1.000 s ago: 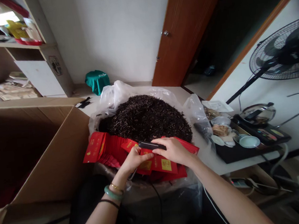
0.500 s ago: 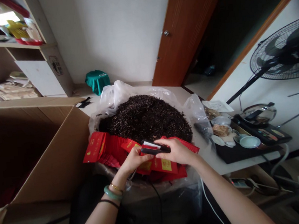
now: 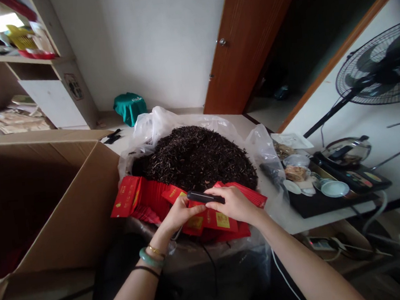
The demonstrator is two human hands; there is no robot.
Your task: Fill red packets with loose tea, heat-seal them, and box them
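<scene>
A slim black bag sealer [image 3: 206, 197], its jaws pressed together, lies crosswise between my two hands over red packets. My left hand [image 3: 180, 214] is closed at its left end, thumb beneath; the fingers behind it are partly hidden. My right hand [image 3: 235, 203] wraps the right end, fingers on top and thumb below. Just under the sealer is a red packet with a gold square [image 3: 222, 219]; whether its edge sits between the jaws is hidden. More red packets [image 3: 155, 194] stand in a row to the left, and others [image 3: 246, 193] fan out at right. Behind them rises a heap of dark tea leaves [image 3: 197, 157].
Clear plastic sheeting [image 3: 158, 118] surrounds the heap. A large open cardboard box [image 3: 73, 200] stands at left. To the right are a black tray [image 3: 308, 210] with small dishes, a glass kettle [image 3: 348, 150] and a fan [image 3: 379, 66]. A white cable [image 3: 280, 269] hangs at right.
The sealer's jaws, parted toward the left with a pale inner strip showing, have come together. My hands have stayed in nearly the same place.
</scene>
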